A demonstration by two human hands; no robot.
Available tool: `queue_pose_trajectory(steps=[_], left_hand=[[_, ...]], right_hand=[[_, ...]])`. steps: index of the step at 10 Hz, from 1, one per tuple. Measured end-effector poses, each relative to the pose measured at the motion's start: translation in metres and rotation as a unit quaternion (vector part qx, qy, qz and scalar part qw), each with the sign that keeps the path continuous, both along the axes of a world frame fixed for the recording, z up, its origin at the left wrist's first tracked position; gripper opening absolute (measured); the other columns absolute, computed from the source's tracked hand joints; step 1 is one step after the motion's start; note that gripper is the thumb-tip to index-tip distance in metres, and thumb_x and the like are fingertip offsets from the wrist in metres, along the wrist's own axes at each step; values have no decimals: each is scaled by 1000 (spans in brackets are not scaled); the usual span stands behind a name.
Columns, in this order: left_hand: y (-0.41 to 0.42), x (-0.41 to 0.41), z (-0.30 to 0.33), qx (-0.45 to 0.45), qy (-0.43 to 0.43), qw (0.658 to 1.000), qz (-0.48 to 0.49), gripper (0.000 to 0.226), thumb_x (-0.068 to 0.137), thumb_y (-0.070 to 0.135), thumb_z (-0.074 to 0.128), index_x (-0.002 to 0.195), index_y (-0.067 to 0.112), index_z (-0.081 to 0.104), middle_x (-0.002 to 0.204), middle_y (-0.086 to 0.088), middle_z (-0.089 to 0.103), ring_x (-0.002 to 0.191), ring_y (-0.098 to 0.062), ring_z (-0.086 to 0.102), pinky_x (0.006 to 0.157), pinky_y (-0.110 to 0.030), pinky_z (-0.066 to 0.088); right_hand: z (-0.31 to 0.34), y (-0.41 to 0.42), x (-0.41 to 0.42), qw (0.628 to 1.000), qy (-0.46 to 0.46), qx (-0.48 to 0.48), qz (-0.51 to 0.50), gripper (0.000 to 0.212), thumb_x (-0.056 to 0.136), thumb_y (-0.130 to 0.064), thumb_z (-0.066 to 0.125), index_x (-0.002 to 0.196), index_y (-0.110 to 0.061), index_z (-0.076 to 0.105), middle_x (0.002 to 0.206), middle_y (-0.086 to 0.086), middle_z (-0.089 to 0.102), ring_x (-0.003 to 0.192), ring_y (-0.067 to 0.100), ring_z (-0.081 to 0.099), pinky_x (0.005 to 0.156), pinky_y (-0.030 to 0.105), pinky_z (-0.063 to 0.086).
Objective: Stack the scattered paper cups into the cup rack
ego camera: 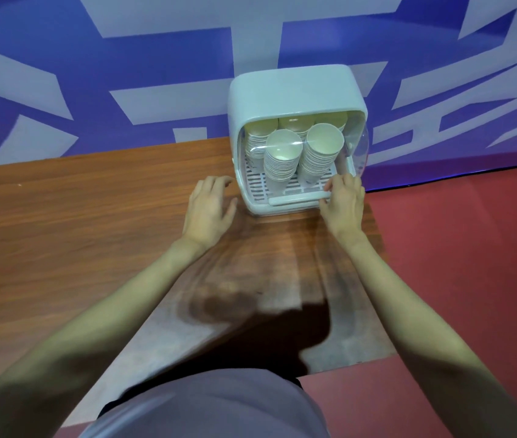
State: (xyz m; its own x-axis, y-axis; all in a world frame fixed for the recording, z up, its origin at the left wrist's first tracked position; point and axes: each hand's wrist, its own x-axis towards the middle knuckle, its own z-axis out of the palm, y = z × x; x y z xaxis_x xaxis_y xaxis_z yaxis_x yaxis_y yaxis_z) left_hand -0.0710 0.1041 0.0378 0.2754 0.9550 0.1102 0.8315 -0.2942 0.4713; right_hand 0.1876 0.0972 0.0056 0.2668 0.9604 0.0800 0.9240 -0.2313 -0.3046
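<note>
Paper cups: five nested stacks [283,159] stand upright inside the cup rack, two in front and three behind; I see no loose cup anywhere on the table.
Cup rack: a pale box-shaped cabinet [295,90] at the table's far right corner, against the wall, with a slotted tray floor [258,184] under the stacks and a clear curved cover [360,147] swung open to its right side.
Right hand: the right hand [344,202] is at the rack's front right corner, fingers curled onto the tray's front lip; whether it truly grips or only touches, I cannot tell.
Left hand: the left hand [209,207] hovers just beside the rack's left front corner, fingers loosely spread and slightly bent, holding nothing.
Table: wood-grain top [77,232], with a blue and white patterned wall behind it.
Step in hand: stacking looks finished; this seems to be squaring up the tray or rack.
Next move: likely seating the tray and swinging the cover shut without tipping the stacks.
</note>
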Motion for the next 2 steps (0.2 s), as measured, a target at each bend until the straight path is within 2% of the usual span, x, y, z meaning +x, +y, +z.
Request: queue_pose_trajectory(steps=[2], left_hand=[[-22, -45, 8, -3, 4, 998, 57, 39, 87, 17, 61, 122, 4, 52, 116, -15, 57, 108, -32, 53, 96, -38, 38]], right_hand=[[14, -10, -17, 1000, 11, -8, 14, 27, 85, -15, 63, 109, -4, 58, 114, 18, 53, 113, 35, 45, 99, 39, 31]])
